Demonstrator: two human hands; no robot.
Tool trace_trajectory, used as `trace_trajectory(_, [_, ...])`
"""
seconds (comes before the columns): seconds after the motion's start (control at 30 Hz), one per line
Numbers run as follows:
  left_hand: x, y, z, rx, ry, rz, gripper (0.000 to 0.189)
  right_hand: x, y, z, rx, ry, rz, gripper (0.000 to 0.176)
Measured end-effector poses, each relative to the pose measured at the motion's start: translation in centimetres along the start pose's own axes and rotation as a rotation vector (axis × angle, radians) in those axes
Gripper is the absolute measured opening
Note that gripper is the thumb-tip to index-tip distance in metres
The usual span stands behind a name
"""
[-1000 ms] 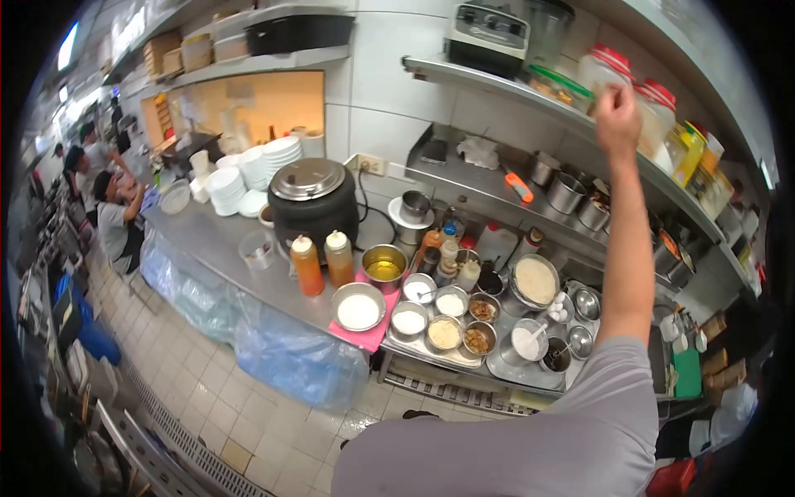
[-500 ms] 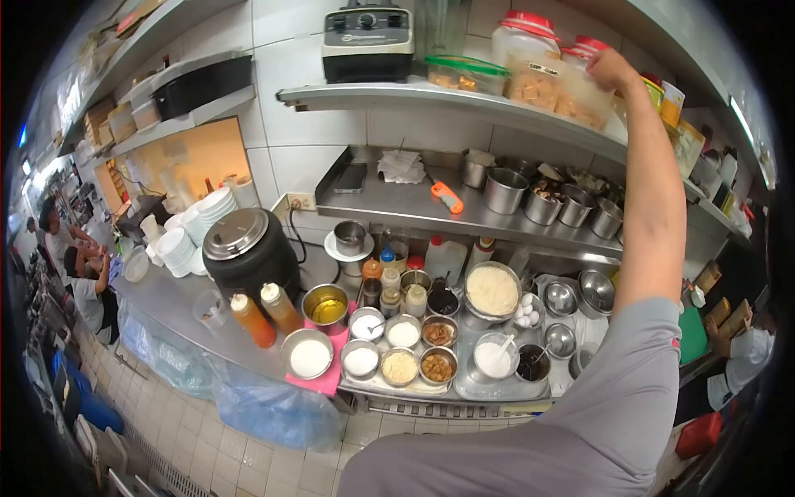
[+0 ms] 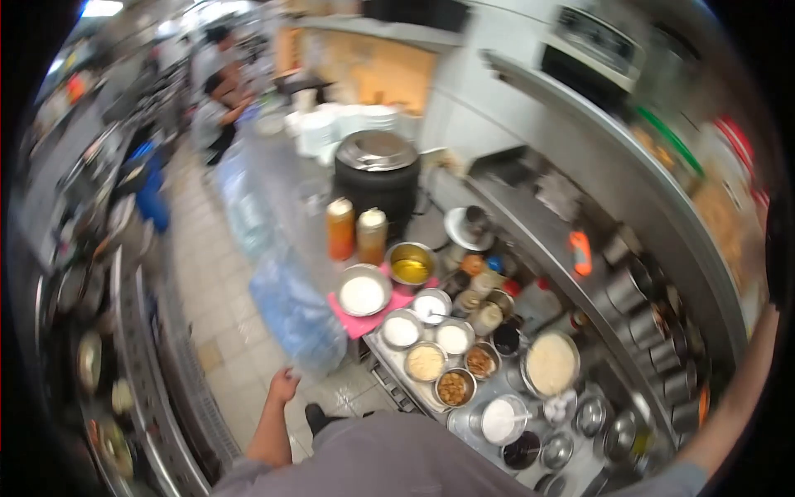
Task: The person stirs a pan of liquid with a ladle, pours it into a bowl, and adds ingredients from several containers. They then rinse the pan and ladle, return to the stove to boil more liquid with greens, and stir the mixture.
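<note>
My left hand hangs low over the floor, fingers curled and nothing visible in them. It is left of the counter, below the blue plastic bag. At the far right edge, my right arm reaches up to the upper shelf. Its hand is blurred and mostly lost in the dark border, beside a red-lidded container and the tan contents of a clear container. What that hand holds, if anything, cannot be made out.
The counter carries a bowl of white powder, a pot of yellow liquid, squeeze bottles and a black soup warmer. Pans line the left side. Two people are at the back left.
The view has swung left and tilted, with blur. My left hand has come into view at the lower left. My right arm now lies at the far right edge, still raised toward the shelf.
</note>
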State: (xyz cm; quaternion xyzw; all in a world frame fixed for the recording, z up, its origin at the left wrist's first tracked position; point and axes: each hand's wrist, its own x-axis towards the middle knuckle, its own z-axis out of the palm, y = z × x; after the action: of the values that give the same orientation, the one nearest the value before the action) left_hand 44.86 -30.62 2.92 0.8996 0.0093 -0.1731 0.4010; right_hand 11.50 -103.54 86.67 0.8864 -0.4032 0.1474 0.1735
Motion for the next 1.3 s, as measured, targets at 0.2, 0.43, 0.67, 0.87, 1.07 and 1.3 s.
trace_trajectory(0.2, [-2.3, 0.4, 2.0, 0.004, -0.142, -0.161, 0.053, -4.9, 0.8, 1.6, -0.001, 0.026, 0.039, 0.028])
trace_trajectory(0.43, [-7.1, -2.7, 1.8, 0.055, -0.242, -0.271, 0.055, -7.9, 0.8, 3.7, 0.022, 0.101, 0.038, 0.027])
trace_trajectory(0.67, [-6.4, -0.6, 0.0, -0.070, -0.184, -0.177, 0.050, -13.5, -4.3, 3.1, 0.049, 0.497, -0.149, 0.026])
trace_trajectory(0.87, [-8.9, 25.0, -6.0, -0.896, -0.434, 0.224, 0.041, -18.4, -22.5, 3.5, 0.450, 0.658, -0.791, 0.027])
trace_trajectory(1.07, [-15.7, 37.9, -7.1, -1.008, -0.326, 0.860, 0.052, -23.9, -46.0, 21.2, 1.554, -0.584, -0.771, 0.013])
trace_trajectory(1.3, [-16.1, 30.7, -7.6, -0.924, -0.017, 0.201, 0.038, -32.3, -55.3, 31.7, 2.091, -1.580, -0.251, 0.033])
